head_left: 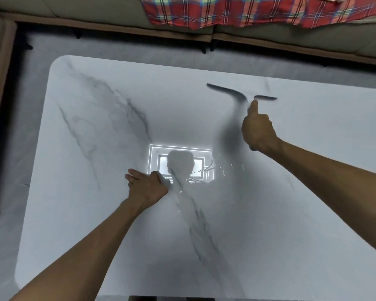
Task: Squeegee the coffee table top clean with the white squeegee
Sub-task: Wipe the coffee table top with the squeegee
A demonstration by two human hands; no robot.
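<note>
White squeegee (226, 91) is clamped by its handle in the right hand (258, 131), thumb laid up the shaft. Left hand (147, 186) is pressed flat, fingers spread, on the tabletop (96, 213). Dark rubber blade (266, 97) is seen blurred toward the far right, over glossy veined marble. Judged light and stiff, blade edge flexible; best held at the handle.

Right hand (258, 132) over far right part of coffee table top (96, 213), gripping squeegee (223, 89). Squeegee lies just beyond thumb, stretching left and right of it. Left hand (147, 185) flat on top, nearer than right hand and well left of it. Sofa (291, 40) beyond both hands, past table's far edge. Blanket (226, 11) on sofa, behind right hand. Floor (139, 46) between table and sofa.
</note>
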